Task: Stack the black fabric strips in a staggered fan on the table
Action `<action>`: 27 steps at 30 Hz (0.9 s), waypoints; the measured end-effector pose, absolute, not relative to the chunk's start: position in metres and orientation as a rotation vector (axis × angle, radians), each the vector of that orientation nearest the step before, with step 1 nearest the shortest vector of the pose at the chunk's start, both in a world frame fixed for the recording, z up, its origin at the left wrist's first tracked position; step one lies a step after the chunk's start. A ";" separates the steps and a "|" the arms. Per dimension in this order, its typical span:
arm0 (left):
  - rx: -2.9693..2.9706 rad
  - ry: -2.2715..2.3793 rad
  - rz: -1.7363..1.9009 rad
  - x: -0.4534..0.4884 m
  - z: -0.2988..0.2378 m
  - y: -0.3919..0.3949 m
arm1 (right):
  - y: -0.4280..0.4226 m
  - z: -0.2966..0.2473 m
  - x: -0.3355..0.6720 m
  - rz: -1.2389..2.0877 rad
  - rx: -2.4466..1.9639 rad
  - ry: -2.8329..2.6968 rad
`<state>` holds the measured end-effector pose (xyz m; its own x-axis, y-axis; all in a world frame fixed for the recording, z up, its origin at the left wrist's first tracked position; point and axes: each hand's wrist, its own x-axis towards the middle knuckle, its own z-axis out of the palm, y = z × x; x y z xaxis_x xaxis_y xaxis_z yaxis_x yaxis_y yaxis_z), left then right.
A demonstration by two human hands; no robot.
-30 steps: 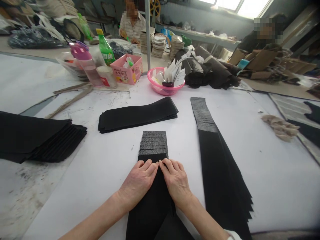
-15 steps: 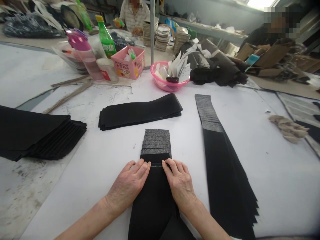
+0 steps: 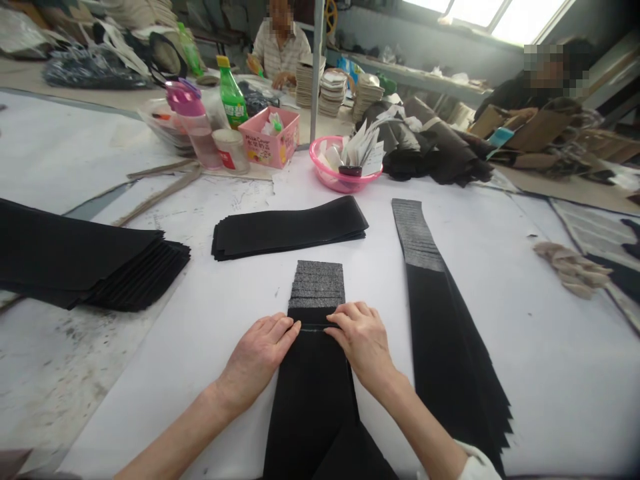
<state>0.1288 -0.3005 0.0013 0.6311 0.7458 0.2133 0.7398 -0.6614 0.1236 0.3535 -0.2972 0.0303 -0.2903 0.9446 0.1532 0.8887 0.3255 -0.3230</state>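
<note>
A fanned stack of black fabric strips (image 3: 313,393) lies in front of me, its grey stepped ends (image 3: 318,285) pointing away. My left hand (image 3: 260,357) rests flat on the topmost strip's left corner, fingers stretched out and together. My right hand (image 3: 363,340) is at the right corner with bent fingers, pinching the top strip's edge. A thin pale line runs along that edge between the two hands.
A longer fanned row of strips (image 3: 435,293) lies to the right, a crosswise stack (image 3: 290,230) just beyond, a big black pile (image 3: 75,257) at left. Farther back stand a pink bowl (image 3: 345,181), pink box (image 3: 270,137), green bottle (image 3: 233,97). Beige cloth (image 3: 573,267) lies right. Two people sit behind.
My hands have slid apart from touching fingertips to the strip's two corners. The right fingers have curled onto the edge. The view has shifted slightly.
</note>
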 end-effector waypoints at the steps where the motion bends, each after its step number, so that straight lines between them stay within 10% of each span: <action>1: 2.766 1.284 0.429 0.129 0.001 -0.300 | -0.293 0.031 0.347 0.257 -1.635 -2.308; 27: 1.121 1.250 0.789 0.133 0.037 -0.317 | -0.309 0.054 0.331 0.881 -1.421 -1.909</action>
<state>0.1328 -0.3175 0.0369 0.1867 0.9297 -0.3175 0.1130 0.3008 0.9470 0.3314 -0.3088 0.0542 -0.2512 0.9652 0.0724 0.5707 0.2081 -0.7943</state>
